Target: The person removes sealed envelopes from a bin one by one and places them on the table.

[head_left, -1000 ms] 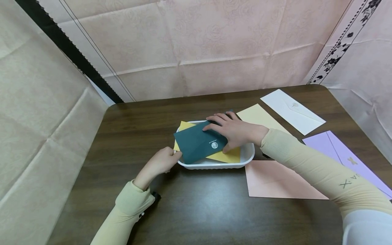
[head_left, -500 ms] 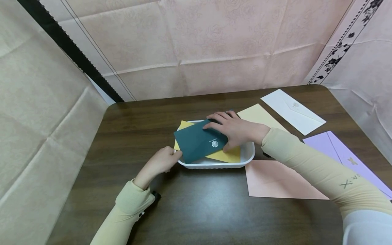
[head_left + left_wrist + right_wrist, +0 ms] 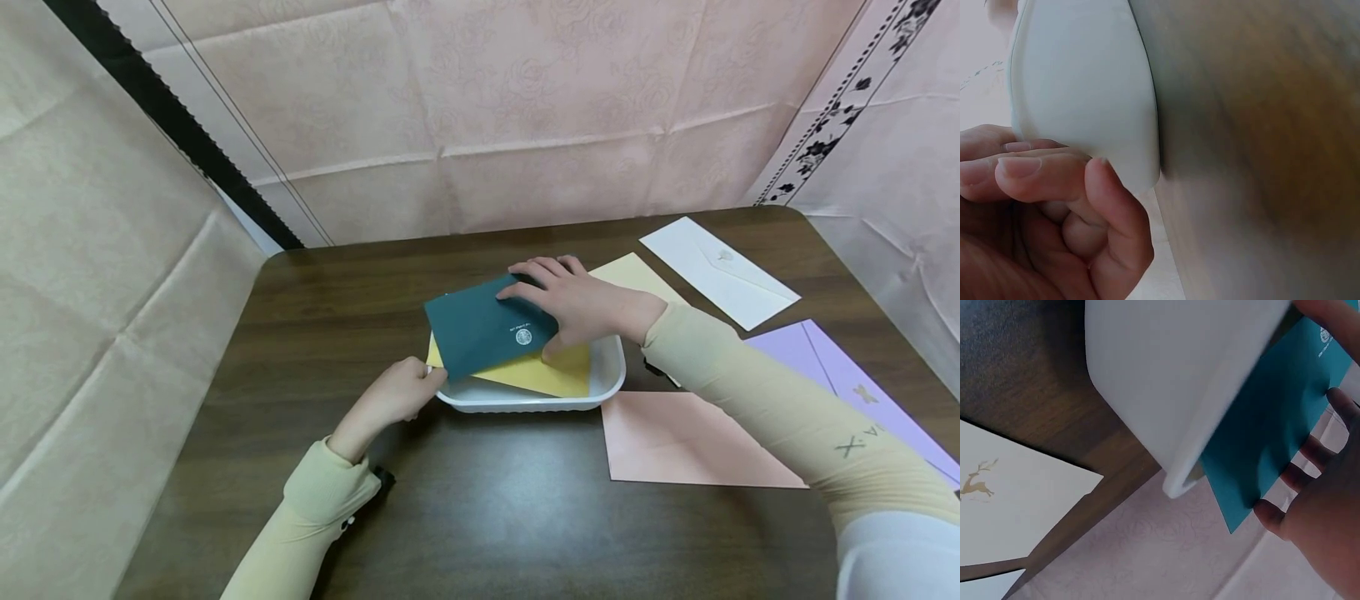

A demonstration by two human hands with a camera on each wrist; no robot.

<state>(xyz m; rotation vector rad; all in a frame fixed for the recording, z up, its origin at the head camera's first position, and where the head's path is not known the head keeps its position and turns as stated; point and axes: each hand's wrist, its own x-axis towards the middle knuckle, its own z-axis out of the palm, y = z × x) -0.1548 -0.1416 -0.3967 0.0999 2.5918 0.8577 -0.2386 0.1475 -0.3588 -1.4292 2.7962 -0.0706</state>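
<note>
My right hand (image 3: pixel 573 302) holds a dark teal envelope (image 3: pixel 483 325) by its edges, fingertips along the far edge and thumb at the near side. A small white emblem is printed on it. The envelope hangs slightly tilted over a white plastic tray (image 3: pixel 611 379). Inside the tray lies a yellow envelope (image 3: pixel 566 375), partly covered by the teal one. My left hand (image 3: pixel 396 390) grips the tray at its left end; in the left wrist view its curled fingers meet the rim of the tray (image 3: pixel 1085 75).
To the right on the brown table (image 3: pixel 510 517) lie a cream envelope (image 3: pixel 637 279), a white one (image 3: pixel 716 271), a purple one (image 3: pixel 832 375) and a pink one (image 3: pixel 690 442). The right wrist view shows a gold deer on the cream envelope (image 3: pixel 1016 500). Cloth walls (image 3: pixel 487 125) surround the table.
My right hand has raised the teal envelope and shifted it toward the far side of the tray, baring more of the yellow envelope. The left hand has stayed at the tray.
</note>
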